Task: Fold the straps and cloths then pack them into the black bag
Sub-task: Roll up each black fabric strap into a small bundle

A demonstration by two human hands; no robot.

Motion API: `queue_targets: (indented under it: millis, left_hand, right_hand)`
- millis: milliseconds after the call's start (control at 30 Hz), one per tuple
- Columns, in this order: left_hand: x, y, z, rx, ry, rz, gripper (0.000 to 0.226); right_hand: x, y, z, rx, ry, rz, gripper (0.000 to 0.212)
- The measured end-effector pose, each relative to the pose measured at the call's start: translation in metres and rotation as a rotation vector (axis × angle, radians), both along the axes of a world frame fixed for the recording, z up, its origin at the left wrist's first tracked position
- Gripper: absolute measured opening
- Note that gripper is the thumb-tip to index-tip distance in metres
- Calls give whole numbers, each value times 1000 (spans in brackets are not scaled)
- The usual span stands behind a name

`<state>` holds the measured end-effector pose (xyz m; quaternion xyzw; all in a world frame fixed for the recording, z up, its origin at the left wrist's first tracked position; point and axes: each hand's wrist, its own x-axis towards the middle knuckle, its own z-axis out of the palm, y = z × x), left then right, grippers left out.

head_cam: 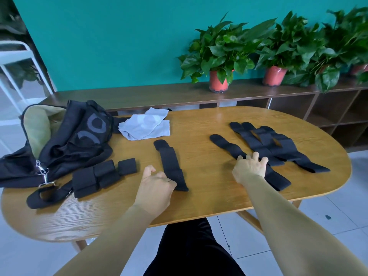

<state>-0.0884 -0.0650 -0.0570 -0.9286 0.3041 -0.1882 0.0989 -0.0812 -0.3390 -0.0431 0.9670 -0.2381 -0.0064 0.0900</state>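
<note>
The single long black fabric strap (pixel 171 165) lies flat in the middle of the oval wooden table (pixel 219 200), and its long side runs from near to far, leaning a little to the left at the far end. Its near end sits right at the left hand (pixel 154 181) — the fingers are curled and the tips touch that end, but I cannot tell if they have pinched it or only rest on it. So the left hand is the closer one, and a fold would likely go away from the person, along the strap. To the right lies a bunch of flat black straps (pixel 266 145), fanned out and crossing each other. The right hand (pixel 250 167) lies on top of the nearest one with fingers spread, pressing down and holding nothing. To the left are small black folded strap bundles (pixel 101 175), sitting close together. Farther left is the floppy black bag with a grey logo (pixel 87 132), open, and just beside it a crumpled light grey cloth (pixel 145 124), not yet folded.
</note>
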Motion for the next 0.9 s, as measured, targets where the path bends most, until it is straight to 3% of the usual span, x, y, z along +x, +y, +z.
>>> queue_targets:
  millis: [333, 467, 533, 600, 767, 900]
  left_hand:
    - [2, -13, -4, -60, 46, -100, 24]
    - [5, -11, -2, -125, 68, -170, 10]
    - [3, -10, -2, -179, 88, -180, 37]
    - [1, -8, -2, -237, 79, -200, 50]
    - [6, -10, -9, -355, 74, -171, 40]
    - [13, -8, -19, -374, 71, -211, 31]
  right_hand:
    - [-1, 0, 1, 14, 2, 13, 41]
    - [2, 9, 3, 24, -51, 44, 41]
    - [6, 21, 5, 36, -119, 115, 41]
    - [8, 36, 6, 46, -193, 212, 39]
    - [10, 73, 4, 127, -329, 499, 39]
    - [-3, 91, 1, 254, -569, 785, 24]
